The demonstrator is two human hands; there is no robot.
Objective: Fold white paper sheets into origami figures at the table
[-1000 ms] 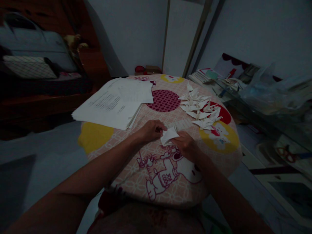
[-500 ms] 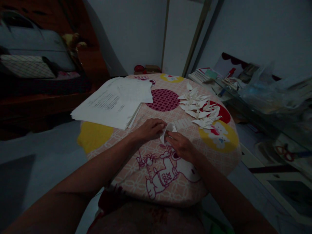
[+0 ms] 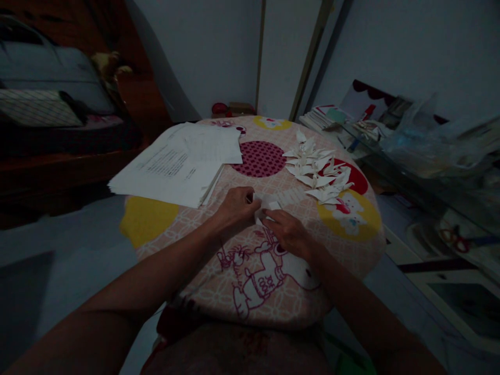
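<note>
A small folded white paper piece [image 3: 266, 203] lies on the round table's cartoon-print cloth [image 3: 253, 271], near the middle. My left hand [image 3: 236, 207] pinches its left side with curled fingers. My right hand [image 3: 285, 233] presses down on its near right side with fingertips closed on the fold. Most of the paper is hidden under both hands. Several finished folded white paper shapes [image 3: 318, 172] lie in a cluster to the right and farther back.
A stack of printed white sheets [image 3: 177, 164] overhangs the table's back left edge. Books and clutter [image 3: 332, 117] sit beyond the table at the right, beside a glass shelf with plastic bags [image 3: 433, 146]. A dark wooden bed with bags [image 3: 50, 104] stands at the left.
The paper piece stood up loosely between my hands a second ago. Both hands have since closed in on it and pressed it flatter against the cloth, covering most of it.
</note>
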